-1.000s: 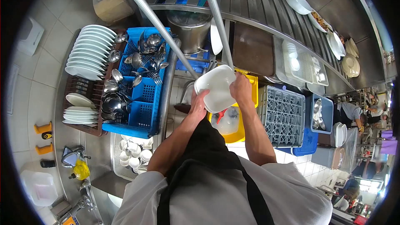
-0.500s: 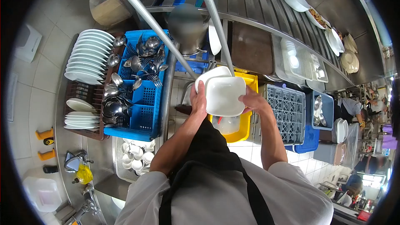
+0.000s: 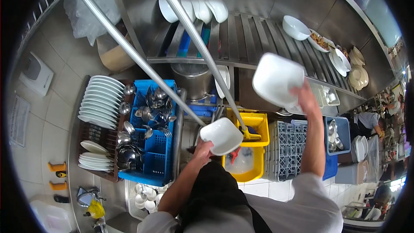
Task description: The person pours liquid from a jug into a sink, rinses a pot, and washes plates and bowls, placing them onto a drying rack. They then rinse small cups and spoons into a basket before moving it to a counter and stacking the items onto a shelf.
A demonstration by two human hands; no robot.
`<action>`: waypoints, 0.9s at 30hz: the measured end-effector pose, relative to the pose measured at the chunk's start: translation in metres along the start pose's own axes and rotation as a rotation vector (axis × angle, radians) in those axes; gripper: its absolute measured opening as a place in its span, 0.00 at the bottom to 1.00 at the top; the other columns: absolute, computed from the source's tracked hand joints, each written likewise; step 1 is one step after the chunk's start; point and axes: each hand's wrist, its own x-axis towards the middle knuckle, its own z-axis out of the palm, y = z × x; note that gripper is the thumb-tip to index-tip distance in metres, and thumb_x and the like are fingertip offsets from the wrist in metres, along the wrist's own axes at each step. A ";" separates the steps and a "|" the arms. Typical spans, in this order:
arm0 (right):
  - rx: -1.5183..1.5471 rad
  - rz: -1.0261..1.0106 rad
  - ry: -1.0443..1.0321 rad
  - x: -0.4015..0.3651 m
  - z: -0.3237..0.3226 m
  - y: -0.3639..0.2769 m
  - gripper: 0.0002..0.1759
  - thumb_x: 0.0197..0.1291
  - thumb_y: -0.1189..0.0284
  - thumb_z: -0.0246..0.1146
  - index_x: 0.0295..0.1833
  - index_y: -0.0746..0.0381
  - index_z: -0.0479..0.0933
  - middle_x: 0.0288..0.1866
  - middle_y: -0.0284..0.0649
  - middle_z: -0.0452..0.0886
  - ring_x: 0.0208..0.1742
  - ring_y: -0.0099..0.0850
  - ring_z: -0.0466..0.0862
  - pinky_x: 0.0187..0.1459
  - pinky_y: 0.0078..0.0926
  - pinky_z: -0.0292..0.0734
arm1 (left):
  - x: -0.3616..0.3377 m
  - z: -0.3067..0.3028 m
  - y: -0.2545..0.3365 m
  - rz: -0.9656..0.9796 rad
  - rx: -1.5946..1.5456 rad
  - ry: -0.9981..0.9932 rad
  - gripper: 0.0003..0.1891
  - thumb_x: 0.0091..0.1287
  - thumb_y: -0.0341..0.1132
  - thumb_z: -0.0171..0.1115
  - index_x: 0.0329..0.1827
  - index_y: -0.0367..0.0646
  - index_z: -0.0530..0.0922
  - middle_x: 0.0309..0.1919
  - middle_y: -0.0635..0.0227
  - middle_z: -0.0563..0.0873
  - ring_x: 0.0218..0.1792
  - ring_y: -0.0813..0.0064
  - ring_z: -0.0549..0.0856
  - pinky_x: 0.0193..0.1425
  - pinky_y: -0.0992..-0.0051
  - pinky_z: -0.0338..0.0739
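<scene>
A white square bowl (image 3: 221,136) is gripped at its lower left edge by my left hand (image 3: 203,152), low in front of my apron. My right hand (image 3: 307,98), arm stretched up and out, holds a second white square bowl (image 3: 278,79) by its right side. This second bowl is slightly blurred and hangs in front of the edge of the slatted metal shelf (image 3: 242,39). The two bowls are well apart. Both hands are closed on their bowls.
Bowls lean in a row (image 3: 199,9) on the shelf; a white bowl (image 3: 296,28) stands farther right. At left are a plate rack (image 3: 99,134) and a blue cutlery basket (image 3: 156,146). Below are a yellow mop bucket (image 3: 260,164) and grey glass racks (image 3: 297,146). Two metal poles slant across the view.
The two bowls, together before, are now separated. My right hand has moved up and right with one; my left hand keeps the other low. The view has tilted up, showing more shelf.
</scene>
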 end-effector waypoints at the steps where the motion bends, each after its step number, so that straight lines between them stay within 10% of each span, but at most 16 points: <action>1: 0.035 -0.185 -0.066 0.048 0.000 -0.002 0.39 0.58 0.75 0.60 0.76 0.63 0.59 0.55 0.49 0.81 0.49 0.34 0.84 0.38 0.33 0.86 | 0.001 -0.004 -0.004 0.024 0.030 -0.011 0.36 0.59 0.21 0.51 0.74 0.49 0.60 0.63 0.58 0.76 0.59 0.55 0.83 0.51 0.52 0.87; 4: -0.234 -0.208 -0.027 0.137 0.039 -0.073 0.37 0.61 0.74 0.52 0.73 0.72 0.47 0.46 0.60 0.82 0.31 0.47 0.88 0.19 0.35 0.84 | -0.014 -0.001 0.003 0.069 0.084 -0.016 0.33 0.59 0.23 0.53 0.72 0.45 0.62 0.59 0.57 0.78 0.56 0.56 0.84 0.47 0.55 0.87; 8: -0.860 -0.538 0.403 0.325 0.117 -0.077 0.40 0.66 0.64 0.59 0.77 0.62 0.47 0.43 0.58 0.84 0.41 0.46 0.88 0.42 0.36 0.87 | -0.053 0.014 0.028 0.132 0.285 0.174 0.28 0.59 0.26 0.56 0.67 0.36 0.66 0.56 0.51 0.80 0.54 0.56 0.84 0.50 0.60 0.83; 13: -1.214 -0.531 0.392 0.331 0.205 -0.124 0.43 0.67 0.61 0.60 0.79 0.59 0.46 0.51 0.61 0.80 0.52 0.51 0.86 0.50 0.37 0.86 | -0.064 0.006 0.037 0.195 0.531 0.298 0.31 0.61 0.29 0.55 0.71 0.33 0.67 0.60 0.46 0.81 0.65 0.53 0.78 0.71 0.62 0.67; 21: -0.806 -0.607 0.467 0.374 0.260 -0.078 0.42 0.64 0.63 0.62 0.80 0.51 0.49 0.68 0.68 0.66 0.45 0.59 0.86 0.49 0.49 0.84 | -0.063 0.012 0.044 0.289 0.699 0.248 0.31 0.60 0.30 0.54 0.70 0.36 0.68 0.53 0.50 0.83 0.55 0.57 0.83 0.59 0.63 0.78; 24: -0.388 -0.740 0.224 0.295 0.203 -0.057 0.17 0.68 0.63 0.57 0.43 0.66 0.83 0.38 0.57 0.86 0.43 0.61 0.84 0.51 0.50 0.79 | -0.059 0.022 0.052 0.080 0.468 0.130 0.30 0.57 0.30 0.53 0.67 0.36 0.72 0.51 0.58 0.84 0.51 0.64 0.83 0.58 0.66 0.77; 27: 0.071 -0.367 -0.319 0.112 0.114 -0.022 0.15 0.70 0.63 0.59 0.37 0.63 0.80 0.22 0.33 0.81 0.24 0.23 0.81 0.29 0.28 0.77 | -0.046 0.028 0.054 -0.099 0.362 -0.070 0.31 0.57 0.30 0.54 0.68 0.37 0.71 0.49 0.61 0.83 0.48 0.68 0.83 0.53 0.69 0.78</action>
